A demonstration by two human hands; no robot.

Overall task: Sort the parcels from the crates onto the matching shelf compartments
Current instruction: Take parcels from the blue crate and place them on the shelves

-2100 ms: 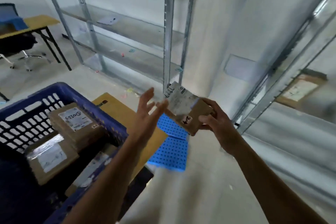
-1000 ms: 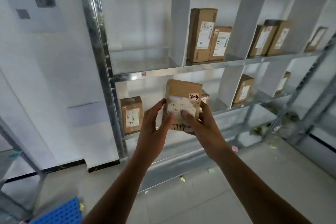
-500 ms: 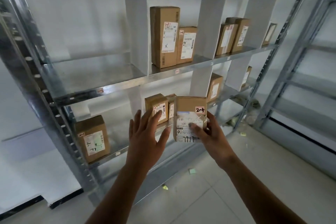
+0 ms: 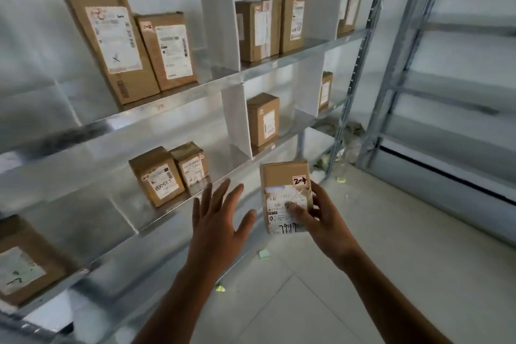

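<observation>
Right hand (image 4: 321, 220): fingers and thumb clamped round the parcel (image 4: 284, 190), the thumb lying across its white label.
Parcel: upright, held in the air in front of the lower shelf (image 4: 156, 220), in no compartment; its red-edged tag reads "2-4".
Left hand (image 4: 220, 223): fingers straight and spread, just beside the parcel's left edge, not touching it.
Lower shelf: two small boxes (image 4: 156, 176) left of a white divider (image 4: 237, 120), one box (image 4: 262, 119) right of it.

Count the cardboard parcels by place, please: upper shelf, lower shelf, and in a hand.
Upper-shelf parcels: 5
Lower-shelf parcels: 5
Held parcel, in the right hand: 1
Total: 11
</observation>
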